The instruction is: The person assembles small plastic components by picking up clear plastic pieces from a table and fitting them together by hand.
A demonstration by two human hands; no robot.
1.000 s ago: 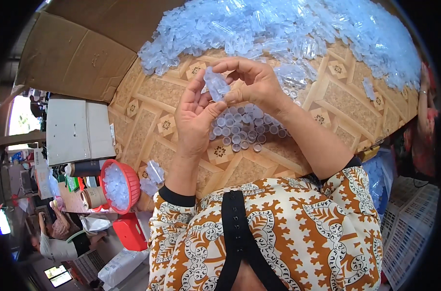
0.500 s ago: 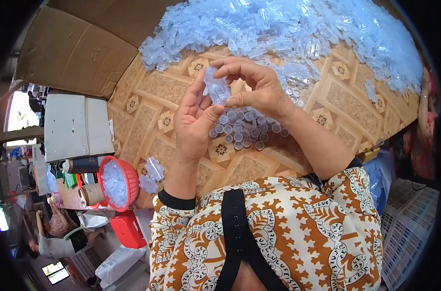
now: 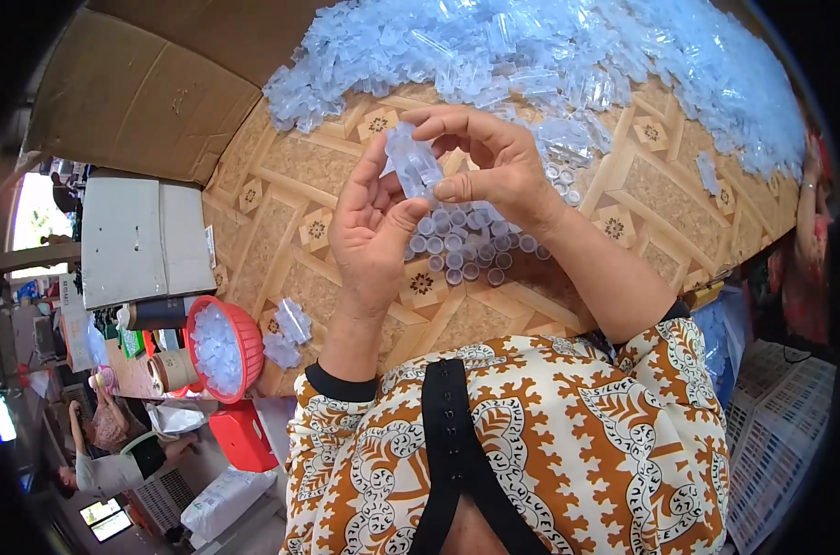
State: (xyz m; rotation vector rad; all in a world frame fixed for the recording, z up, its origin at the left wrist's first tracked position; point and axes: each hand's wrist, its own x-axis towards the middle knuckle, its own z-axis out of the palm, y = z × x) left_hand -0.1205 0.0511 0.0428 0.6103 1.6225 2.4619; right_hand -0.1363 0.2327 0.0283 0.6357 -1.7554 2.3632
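Observation:
Between my two hands, above the middle of the table, is a clear plastic piece [image 3: 413, 165] with a bluish tint. My left hand [image 3: 369, 217] cups it from the left, its thumb near the lower end. The thumb and fingers of my right hand [image 3: 494, 165] grip it at the top and the lower right. Below my hands several small round translucent caps [image 3: 471, 250] lie loose on the patterned tabletop [image 3: 295, 194]. Beyond them spreads a large heap of similar clear plastic pieces [image 3: 494, 55].
A red basket [image 3: 251, 351] of clear pieces stands at the left, with a few loose pieces [image 3: 288, 333] beside it. Cardboard [image 3: 142, 92] walls the far left; a white box [image 3: 147, 240] sits nearer. Another person's arm [image 3: 805, 208] shows at the right edge. People sit at lower left.
The plastic piece has tilted slightly in my hands, and my right fingers have shifted a little on it. The heap and caps look the same.

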